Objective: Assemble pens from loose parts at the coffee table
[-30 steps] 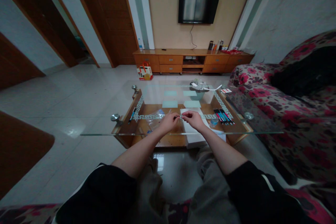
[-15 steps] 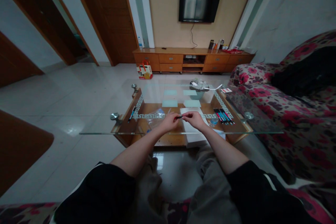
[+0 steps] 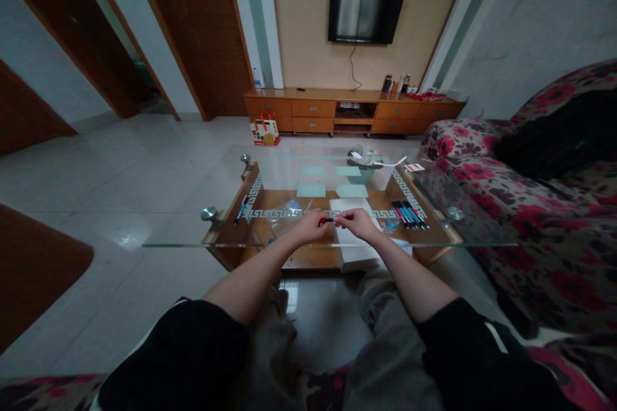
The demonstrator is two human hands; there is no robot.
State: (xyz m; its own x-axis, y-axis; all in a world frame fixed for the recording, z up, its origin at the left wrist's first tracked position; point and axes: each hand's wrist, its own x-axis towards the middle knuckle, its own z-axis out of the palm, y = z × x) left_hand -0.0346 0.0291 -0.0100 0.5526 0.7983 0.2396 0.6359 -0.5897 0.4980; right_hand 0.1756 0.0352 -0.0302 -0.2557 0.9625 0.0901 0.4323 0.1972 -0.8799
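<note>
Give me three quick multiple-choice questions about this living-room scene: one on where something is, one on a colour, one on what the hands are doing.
1. Where does the row of pens lie?
A. on the glass table's right side
B. on the floor
C. on the TV cabinet

2. What colour are the flowers on the sofa?
A. blue
B. yellow
C. red

3. How do the left hand and the right hand stand?
A. both flat on the knees
B. together, pinching one small pen-like thing between them
C. one raised to the TV

Answers: 1 A, the pens rest on the glass table right of the hands. 2 C, red blooms cover the fabric. 3 B, the fingertips of both hands meet on the small thing above the table.
</note>
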